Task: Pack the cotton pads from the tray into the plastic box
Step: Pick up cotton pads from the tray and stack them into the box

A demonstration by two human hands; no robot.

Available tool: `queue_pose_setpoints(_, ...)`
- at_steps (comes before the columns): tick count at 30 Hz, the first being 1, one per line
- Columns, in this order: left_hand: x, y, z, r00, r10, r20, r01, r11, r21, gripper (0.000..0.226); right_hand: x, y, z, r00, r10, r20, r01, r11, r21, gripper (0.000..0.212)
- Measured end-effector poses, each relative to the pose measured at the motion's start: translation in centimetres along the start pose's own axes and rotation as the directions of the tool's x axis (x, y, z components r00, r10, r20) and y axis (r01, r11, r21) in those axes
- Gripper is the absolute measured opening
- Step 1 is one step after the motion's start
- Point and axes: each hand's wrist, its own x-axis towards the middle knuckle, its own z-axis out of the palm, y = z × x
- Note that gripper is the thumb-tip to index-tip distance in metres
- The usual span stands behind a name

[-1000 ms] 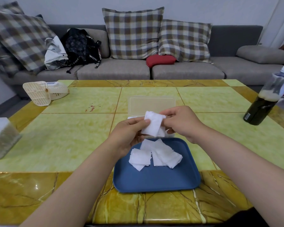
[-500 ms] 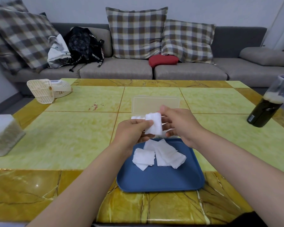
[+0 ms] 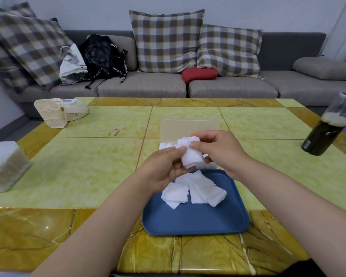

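Both hands hold one small stack of white cotton pads (image 3: 190,154) above the far edge of the blue tray (image 3: 196,218). My left hand (image 3: 160,168) pinches its lower left side, and my right hand (image 3: 218,150) pinches its top between thumb and fingers. Several more cotton pads (image 3: 194,189) lie loose in the far half of the tray. Just behind the hands stands the clear plastic box (image 3: 188,129) with its lid raised; white pads (image 3: 166,145) show inside it, and the hands hide most of its body.
A dark bottle (image 3: 326,132) with a pale wrap stands at the table's right edge. A cream fan (image 3: 56,111) lies at the far left, and a frosted container (image 3: 4,166) sits at the left edge. Beyond the table runs a grey sofa with cushions and bags.
The held pads have gone from a loose spread sheet to a tighter bundle between both hands. The hands stayed above the tray's far edge, shifting slightly toward the box.
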Motion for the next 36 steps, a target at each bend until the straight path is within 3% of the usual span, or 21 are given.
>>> queue_pose_setpoints(4,0.1,0.0,-0.1,1.000,-0.003,-0.013,0.002,0.999,-0.050,0.027,-0.5,0.0,0.2,0.995,0.054,-0.084,-0.056,0.998,-0.021,0.018)
queue_pose_setpoints(9,0.2,0.0,-0.2,0.998,-0.007,-0.067,0.002,0.997,-0.071,0.028,-0.5,0.0,0.2,0.980,-0.080,-0.181,0.052,0.986,-0.157,0.012)
queue_pose_setpoints(13,0.5,-0.1,-0.3,0.990,-0.022,-0.141,0.006,0.993,-0.114,0.022,-0.5,0.1,0.5,0.953,-0.181,-0.241,0.084,0.927,-0.366,0.009)
queue_pose_setpoints(16,0.7,-0.2,-0.8,0.980,0.012,-0.201,-0.022,0.999,-0.047,0.023,-0.4,-1.0,-0.4,0.960,-0.207,-0.187,0.153,0.951,-0.268,0.009)
queue_pose_setpoints(20,0.7,-0.1,-1.1,0.987,0.039,-0.157,-0.025,0.996,0.089,0.028,-0.7,-2.0,-1.7,0.994,-0.100,0.040,0.103,0.990,-0.096,0.008)
queue_pose_setpoints(24,0.3,0.1,-0.6,0.999,0.046,-0.016,-0.042,0.981,0.190,0.028,-0.8,-1.4,-1.2,0.996,-0.058,0.071,0.074,0.964,-0.256,0.008)
queue_pose_setpoints(30,0.1,0.1,-0.8,0.999,0.045,0.013,-0.046,0.973,0.224,0.032,-0.4,-1.0,-1.1,0.996,-0.059,0.060,0.076,0.939,-0.337,0.030)
queue_pose_setpoints(33,-0.1,0.3,-0.6,1.000,0.019,0.023,-0.024,0.977,0.211,0.033,-0.6,-0.9,-1.3,0.993,-0.068,0.101,0.096,0.948,-0.304,0.023)
queue_pose_setpoints(36,-0.3,0.2,-0.3,1.000,-0.016,0.024,0.013,0.990,0.139,0.032,-0.6,-0.6,-1.4,0.986,-0.158,0.054,0.166,0.933,-0.319,0.014)
